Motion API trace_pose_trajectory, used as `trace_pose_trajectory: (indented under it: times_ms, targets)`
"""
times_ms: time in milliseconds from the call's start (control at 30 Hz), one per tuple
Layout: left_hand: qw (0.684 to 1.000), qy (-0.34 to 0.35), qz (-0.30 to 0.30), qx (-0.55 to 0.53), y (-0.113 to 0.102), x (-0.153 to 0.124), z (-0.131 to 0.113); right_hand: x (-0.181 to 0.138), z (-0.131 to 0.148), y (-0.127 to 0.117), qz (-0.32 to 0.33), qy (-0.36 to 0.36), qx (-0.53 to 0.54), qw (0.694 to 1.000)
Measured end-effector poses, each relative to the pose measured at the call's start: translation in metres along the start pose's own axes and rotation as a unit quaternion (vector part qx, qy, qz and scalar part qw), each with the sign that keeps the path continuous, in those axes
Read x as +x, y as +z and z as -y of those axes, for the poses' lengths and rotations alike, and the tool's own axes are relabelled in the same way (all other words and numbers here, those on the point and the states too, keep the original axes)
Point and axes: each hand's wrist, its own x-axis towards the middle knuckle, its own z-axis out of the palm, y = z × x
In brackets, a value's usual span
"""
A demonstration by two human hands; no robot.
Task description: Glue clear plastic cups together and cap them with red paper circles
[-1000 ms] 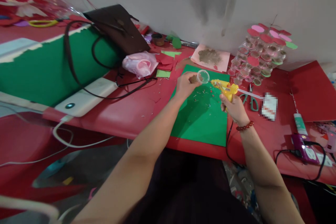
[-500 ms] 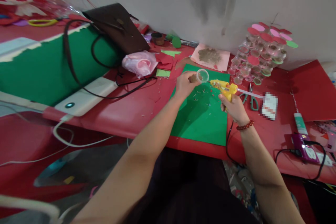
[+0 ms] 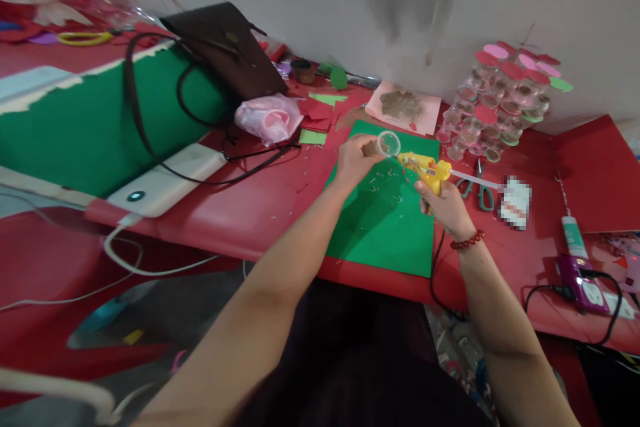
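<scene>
Between the fingers of my left hand [image 3: 353,161] is a small clear plastic cup [image 3: 389,144], tipped so its round rim faces me. My right hand [image 3: 445,207] is wrapped round the handle of a yellow glue gun [image 3: 425,168], a long clear glue stick [image 3: 476,179] poking out of its back. The gun's nozzle points left and is at the cup's lower rim; whether it touches, I cannot tell. Both hands are above a green sheet [image 3: 385,233] scattered with small scraps.
Scissors [image 3: 484,195] lie right of the sheet. Stacked clear cups with coloured discs [image 3: 500,107] stand at the back right. A pink sheet [image 3: 427,117] bears brown grains. On the left are a brown bag [image 3: 235,47], a pink bundle [image 3: 270,119] and a white power bank [image 3: 167,180].
The glue gun's nozzle has come slightly nearer the cup's rim. Both hands keep their hold, and the view has shifted a little.
</scene>
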Motion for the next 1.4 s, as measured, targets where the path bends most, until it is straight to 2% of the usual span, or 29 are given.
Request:
trace_pose_trajectory:
  times_ms: [500, 867, 1400]
  targets:
    - [1.000, -0.017, 0.007, 0.002, -0.001, -0.001, -0.007, 0.003, -0.009, 0.002, 0.007, -0.014, 0.007, 1.000]
    - [1.000, -0.024, 0.008, -0.014, 0.001, -0.004, -0.015, 0.002, -0.006, 0.002, 0.017, -0.017, -0.007, 1.000]
    - [0.999, -0.012, 0.041, 0.000, 0.003, -0.006, -0.015, 0.000, -0.003, 0.002, 0.023, -0.023, -0.024, 0.999]
